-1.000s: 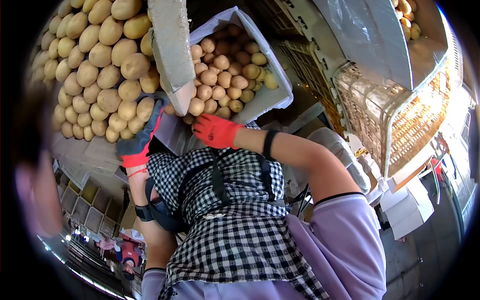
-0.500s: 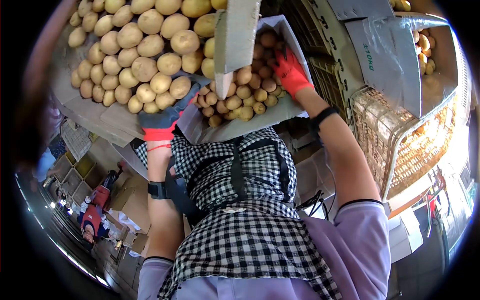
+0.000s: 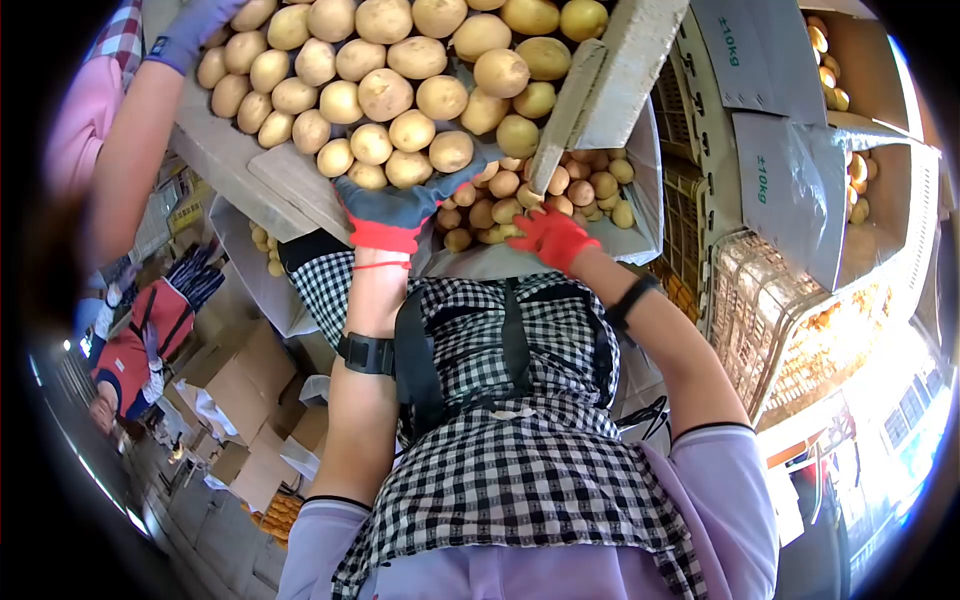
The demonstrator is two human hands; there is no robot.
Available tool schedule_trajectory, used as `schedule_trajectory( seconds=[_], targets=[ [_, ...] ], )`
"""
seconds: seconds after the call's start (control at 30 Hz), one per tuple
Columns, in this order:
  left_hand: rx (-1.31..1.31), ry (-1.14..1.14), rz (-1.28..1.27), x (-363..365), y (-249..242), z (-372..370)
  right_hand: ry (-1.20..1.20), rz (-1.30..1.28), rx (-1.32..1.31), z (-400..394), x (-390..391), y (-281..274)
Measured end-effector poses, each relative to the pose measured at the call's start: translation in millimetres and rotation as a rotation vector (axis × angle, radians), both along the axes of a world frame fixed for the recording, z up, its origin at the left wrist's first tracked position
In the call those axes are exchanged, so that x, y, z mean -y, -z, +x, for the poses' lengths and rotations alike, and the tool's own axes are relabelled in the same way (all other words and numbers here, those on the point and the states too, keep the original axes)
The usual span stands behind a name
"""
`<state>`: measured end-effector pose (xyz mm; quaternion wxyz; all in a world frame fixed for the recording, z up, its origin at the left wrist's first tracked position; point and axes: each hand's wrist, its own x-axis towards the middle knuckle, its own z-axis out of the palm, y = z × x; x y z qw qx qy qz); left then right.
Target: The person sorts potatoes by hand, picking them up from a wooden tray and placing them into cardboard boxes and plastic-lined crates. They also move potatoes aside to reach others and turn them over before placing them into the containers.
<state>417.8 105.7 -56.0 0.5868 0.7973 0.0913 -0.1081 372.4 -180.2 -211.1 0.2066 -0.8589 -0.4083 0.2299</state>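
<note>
Many potatoes [image 3: 385,95] lie on the sorting table [image 3: 270,185] at the top. My left hand [image 3: 395,212], in a grey and red glove, rests at the table's front edge, its fingers stretched out along the nearest potatoes. Below and to the right stands a cardboard box [image 3: 648,190] lined with pale plastic, holding smaller potatoes [image 3: 605,185]. Over the near side of that box is my right hand [image 3: 550,238] in a red glove, its fingers spread and touching the potatoes there. No potato is visibly gripped in either hand.
A grey board [image 3: 635,75] rises beside the box. On the right stand a plastic crate [image 3: 770,300] and cartons [image 3: 785,180] of potatoes. Another person's gloved hand [image 3: 195,30] is at the table's upper left. A person in a red vest [image 3: 150,340] is farther back.
My right hand has come from the box's far side to its near side. My left hand stays at the table edge. The view has shifted, and another person's arm now shows at left.
</note>
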Motion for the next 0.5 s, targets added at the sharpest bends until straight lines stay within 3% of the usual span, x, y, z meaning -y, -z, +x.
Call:
schedule_trajectory(
  seconds=[0.07,0.1,0.17,0.2,0.27,0.4,0.5],
  targets=[
    [-0.023,-0.122,-0.197,12.7,-0.5,10.7,-0.389,-0.313,-0.007,2.9,-15.0,1.8],
    [-0.026,-0.154,-0.246,17.0,-1.8,13.3,-0.396,-0.312,-0.005,5.8,-14.9,0.9],
    [-0.033,-0.19,-0.294,19.9,-0.7,14.9,-0.211,-0.353,-0.348,17.5,-12.4,-4.2],
    [-0.036,-0.199,-0.306,19.5,-0.8,13.0,-0.219,-0.358,-0.346,15.1,-8.8,-4.8],
    [-0.042,-0.21,-0.32,19.9,0.5,10.3,0.409,-0.109,-0.621,-2.2,9.4,9.8],
    [-0.042,-0.237,-0.369,23.8,-4.3,18.6,0.476,-0.183,-0.597,-16.3,22.0,27.5],
    [-0.031,-0.27,-0.431,30.9,-5.2,30.1,0.365,-0.217,-0.541,-3.7,24.0,-22.4]
  ],
)
